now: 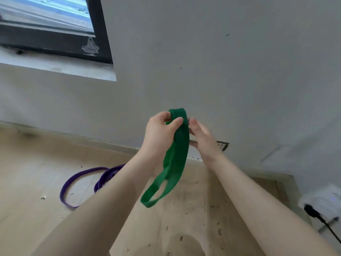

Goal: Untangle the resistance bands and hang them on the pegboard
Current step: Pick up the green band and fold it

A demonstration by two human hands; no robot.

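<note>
Between our two raised hands, in front of the pale grey wall [221,61], hangs the flat green rubber resistance band [180,150], a wide loop doubled over at its top and drooping down towards the floor, its lower end opening into a small oval. Our left hand [159,135] holds the top fold of the band: the thumb lies across the front of the strip and the curled fingers close behind it, so this grip is narrow and pinching the band. Our right hand [202,137] sits just beside the band on its other side, with fingers that look fairly straight and reach in behind the strip; we cannot tell whether they pinch it or only touch it. Both bare forearms rise from the bottom of the view. Lower left, well apart from the green band, a thin purple rubber resistance band [73,183] lies in loose loops on the light wooden floor [27,172], partly hidden behind our left forearm. The floor near us is speckled with dark flecks. A pale skirting strip [103,143] runs along the base of the wall. Upper left is a black-framed window [55,24] above a grey sill [64,69]. At the lower right edge a white block [324,202] carries a black plug and cable [321,218].
</note>
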